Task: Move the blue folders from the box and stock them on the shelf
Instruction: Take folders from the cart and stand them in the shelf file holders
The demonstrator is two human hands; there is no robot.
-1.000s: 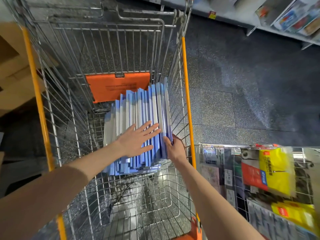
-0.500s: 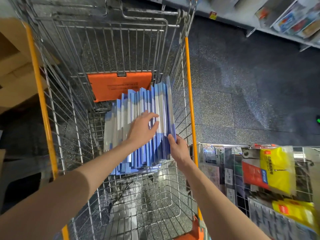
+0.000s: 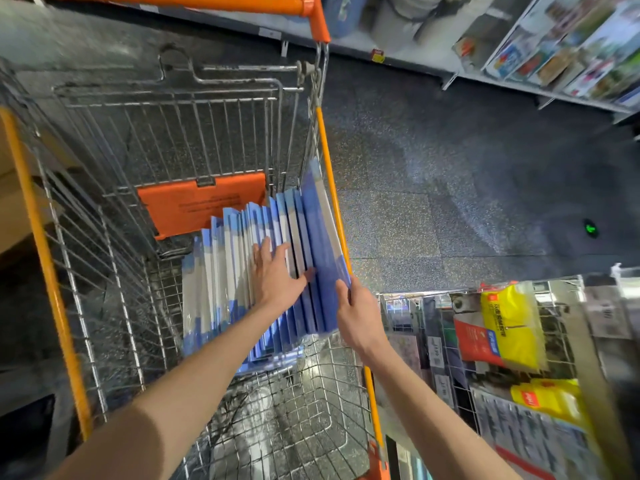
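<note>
The blue folders (image 3: 322, 237) stand on edge by the shopping cart's (image 3: 104, 237) right wall. Your left hand (image 3: 277, 275) lies flat on them; your right hand (image 3: 360, 317) pinches the rightmost. Likely slick and flexible: grip the near edge.

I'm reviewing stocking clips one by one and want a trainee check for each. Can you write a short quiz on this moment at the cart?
1. True or false: the blue folders stand on edge inside the wire cart.
2. Which hand grips the outermost folders beside the cart's wall? A) left B) right C) neither
3. What colour is the flap behind the folders?
Key: 1 true. 2 B: the right hand grips them, while the left hand lies flat on the row. 3 orange.
</note>
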